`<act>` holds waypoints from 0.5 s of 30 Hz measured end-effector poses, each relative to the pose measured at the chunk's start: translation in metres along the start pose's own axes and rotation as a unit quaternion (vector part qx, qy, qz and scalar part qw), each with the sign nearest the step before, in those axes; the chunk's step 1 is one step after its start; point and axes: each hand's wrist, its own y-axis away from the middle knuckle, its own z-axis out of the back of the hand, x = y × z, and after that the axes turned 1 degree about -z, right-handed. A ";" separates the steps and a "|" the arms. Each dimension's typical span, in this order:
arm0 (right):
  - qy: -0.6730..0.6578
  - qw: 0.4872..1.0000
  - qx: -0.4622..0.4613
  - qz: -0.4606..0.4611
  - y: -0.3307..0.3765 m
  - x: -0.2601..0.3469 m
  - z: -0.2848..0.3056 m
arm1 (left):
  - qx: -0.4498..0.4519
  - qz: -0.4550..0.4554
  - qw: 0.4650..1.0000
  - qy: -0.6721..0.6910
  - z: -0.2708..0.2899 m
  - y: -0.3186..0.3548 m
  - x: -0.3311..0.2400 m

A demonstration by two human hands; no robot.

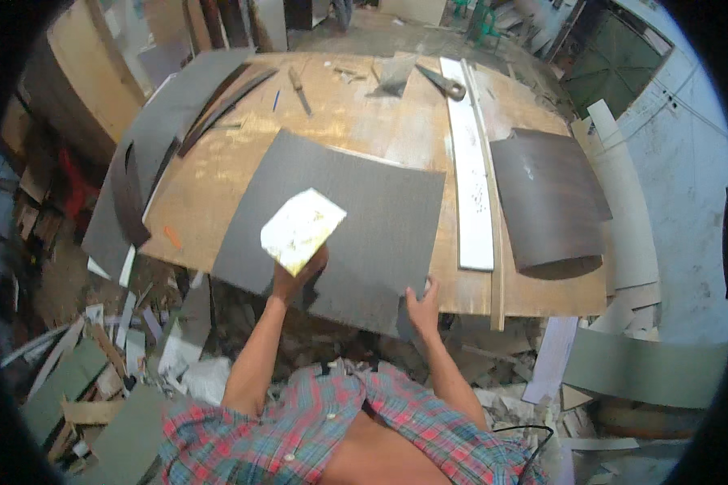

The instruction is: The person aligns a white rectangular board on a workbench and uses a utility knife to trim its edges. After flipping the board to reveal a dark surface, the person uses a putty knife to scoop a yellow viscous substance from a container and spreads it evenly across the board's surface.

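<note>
A dark grey sheet [364,218], wood-grained and nearly square, lies on the worktable with its near edge overhanging the front. My left hand [306,273] is closed round a flat white piece [303,226] with cut corners and yellowish smears, raised over the left half of the sheet. That piece hides part of the hand's fingers. At the sheet's near right corner, my right hand [425,305] grips the edge, its thumb toward the top face. Its other fingers are partly hidden.
Right of the sheet lie a long white strip [471,194], a thin wooden batten [493,242] and a curled dark brown sheet [546,202]. A handsaw [445,82] and a knife-like tool [299,90] rest at the back. Curved dark strips [218,113] line the left. Offcuts [97,388] litter the floor.
</note>
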 end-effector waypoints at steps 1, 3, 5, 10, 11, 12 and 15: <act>-0.024 0.999 -0.014 0.020 -0.015 -0.008 -0.001 | 0.027 0.003 1.000 0.013 0.006 -0.002 -0.007; 0.016 0.997 -0.047 0.051 -0.016 0.001 -0.009 | 0.027 -0.085 0.978 -0.190 0.031 0.004 0.004; -0.028 0.999 -0.035 -0.015 -0.013 0.015 -0.006 | 0.016 -0.035 0.963 -0.268 0.062 0.008 0.020; -0.005 0.997 -0.047 -0.062 -0.012 -0.005 -0.012 | -0.100 0.224 0.888 -0.390 0.118 0.001 0.047; -0.027 0.996 -0.050 -0.068 -0.010 0.002 -0.015 | -0.082 0.249 0.886 -0.382 0.132 0.010 0.071; -0.006 0.996 -0.075 -0.051 -0.009 -0.004 -0.020 | -0.062 0.271 0.886 -0.370 0.140 0.017 0.094; 0.048 0.989 -0.136 -0.029 -0.014 -0.026 -0.039 | -0.075 0.239 0.904 -0.345 0.143 0.032 0.146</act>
